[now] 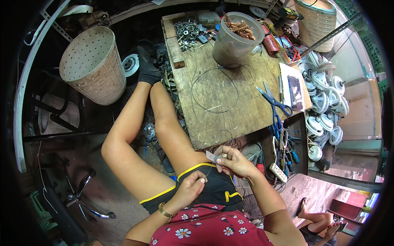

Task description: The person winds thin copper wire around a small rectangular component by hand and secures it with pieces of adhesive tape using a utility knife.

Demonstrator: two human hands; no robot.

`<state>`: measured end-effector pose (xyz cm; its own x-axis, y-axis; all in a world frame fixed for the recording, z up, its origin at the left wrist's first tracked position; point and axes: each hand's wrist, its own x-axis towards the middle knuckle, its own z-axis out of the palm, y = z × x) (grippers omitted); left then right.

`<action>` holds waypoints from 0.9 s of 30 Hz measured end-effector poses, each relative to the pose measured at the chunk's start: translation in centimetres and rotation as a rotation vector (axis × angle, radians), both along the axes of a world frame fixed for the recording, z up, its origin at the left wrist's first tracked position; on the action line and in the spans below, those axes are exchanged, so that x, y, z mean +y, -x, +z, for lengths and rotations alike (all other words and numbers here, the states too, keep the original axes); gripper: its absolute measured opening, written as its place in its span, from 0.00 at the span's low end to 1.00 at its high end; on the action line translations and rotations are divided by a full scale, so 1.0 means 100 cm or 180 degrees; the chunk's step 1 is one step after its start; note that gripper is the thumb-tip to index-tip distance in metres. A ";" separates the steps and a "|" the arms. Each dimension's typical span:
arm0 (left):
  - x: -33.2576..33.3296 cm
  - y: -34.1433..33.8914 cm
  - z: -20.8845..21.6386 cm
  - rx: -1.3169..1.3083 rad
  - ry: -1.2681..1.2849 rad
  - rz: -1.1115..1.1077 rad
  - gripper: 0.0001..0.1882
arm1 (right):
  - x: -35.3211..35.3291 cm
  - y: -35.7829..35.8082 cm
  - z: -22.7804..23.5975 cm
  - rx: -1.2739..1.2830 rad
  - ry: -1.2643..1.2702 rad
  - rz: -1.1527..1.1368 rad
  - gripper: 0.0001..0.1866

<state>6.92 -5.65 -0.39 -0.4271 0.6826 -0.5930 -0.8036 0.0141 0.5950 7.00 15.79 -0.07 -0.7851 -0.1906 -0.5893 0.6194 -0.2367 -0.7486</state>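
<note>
Above my lap, my left hand (193,185) is closed, its fingertips pinching a thin dark wire (210,168). This wire runs up to my right hand (233,161), whose thumb and fingers are pressed together on a small flat whitish piece (211,156). What that piece is, I cannot make out. Both hands are just off the near edge of the wooden table (221,127). A loop of thin dark wire (193,88) lies on the tabletop, with short pale bits of wire around it.
A plastic bucket (230,47) of copper scraps stands on the table, near loose metal hardware (188,33). Blue-handled scissors (273,102) and a phone (294,92) lie right. Beyond are white pulley wheels (326,121). A perforated basket (94,65) is left; another person (322,227) sits lower right.
</note>
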 end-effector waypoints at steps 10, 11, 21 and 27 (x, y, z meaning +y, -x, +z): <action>0.000 0.001 0.003 0.0466 0.0086 -0.0088 0.05 | 0.007 -0.004 -0.014 0.0052 -0.0118 -0.0185 0.07; 0.000 0.001 0.003 0.0515 0.0090 -0.0113 0.05 | 0.009 -0.004 -0.016 0.0047 -0.0143 -0.0216 0.07; -0.004 0.004 0.009 0.0364 0.0150 -0.0222 0.03 | 0.023 0.004 -0.014 0.0060 -0.0135 -0.0600 0.05; -0.007 0.005 0.012 0.0270 0.0188 -0.0350 0.04 | 0.036 0.010 -0.011 0.0045 -0.0348 -0.1065 0.06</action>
<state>6.37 -6.37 0.80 -0.4021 0.6929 -0.5985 -0.7421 0.1363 0.6563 6.01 19.41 -1.12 -0.8016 0.1423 -0.5807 0.5105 -0.3427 -0.7886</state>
